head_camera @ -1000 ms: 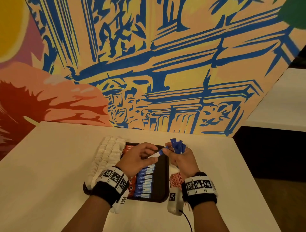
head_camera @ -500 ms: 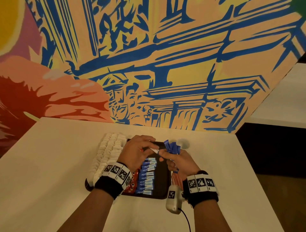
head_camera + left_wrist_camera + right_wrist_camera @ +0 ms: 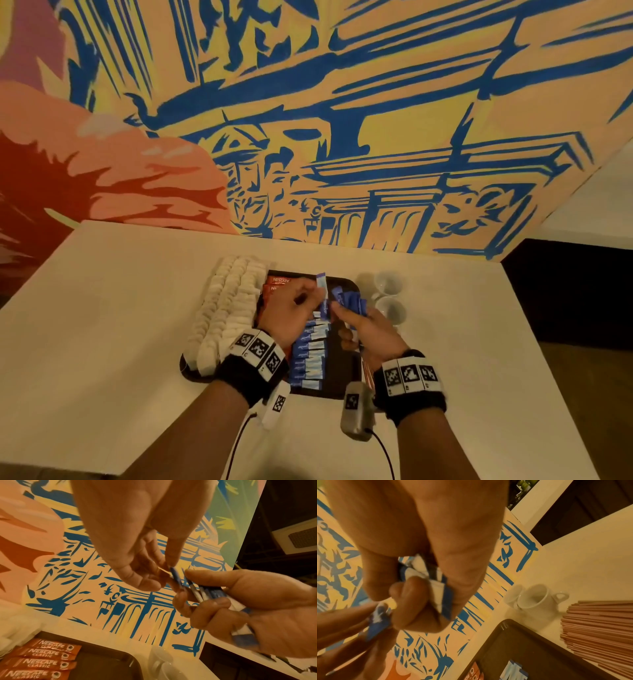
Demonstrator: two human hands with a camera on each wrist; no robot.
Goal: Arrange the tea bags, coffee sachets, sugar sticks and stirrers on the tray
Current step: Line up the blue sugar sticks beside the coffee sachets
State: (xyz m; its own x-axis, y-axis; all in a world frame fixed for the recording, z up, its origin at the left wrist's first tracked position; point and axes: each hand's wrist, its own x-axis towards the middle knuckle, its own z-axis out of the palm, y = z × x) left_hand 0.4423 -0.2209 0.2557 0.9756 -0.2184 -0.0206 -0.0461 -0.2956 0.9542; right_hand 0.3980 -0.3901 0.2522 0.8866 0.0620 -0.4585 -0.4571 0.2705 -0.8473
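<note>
Pinching one blue sugar stick in the left hand, drawn from the fanned bundle of sugar sticks gripped in the right hand — both held just above the dark tray. Best done, by the look of it, by pulling the single stick straight out along its length, keeping the right-hand grip firm enough that neighbours do not slide free, then laying it at the far end of the row of sugar sticks already overlapped down the tray's middle, edges parallel. Thin paper tubes, slightly crinkled, blue with white ends; likely to bend if squeezed hard. Red coffee sachets flat and glossy along the tray's left part. Beside the tray, off it: fluffy white tea bags at left, slender stirrers stacked at right, two smooth white cups near the far corner.
</note>
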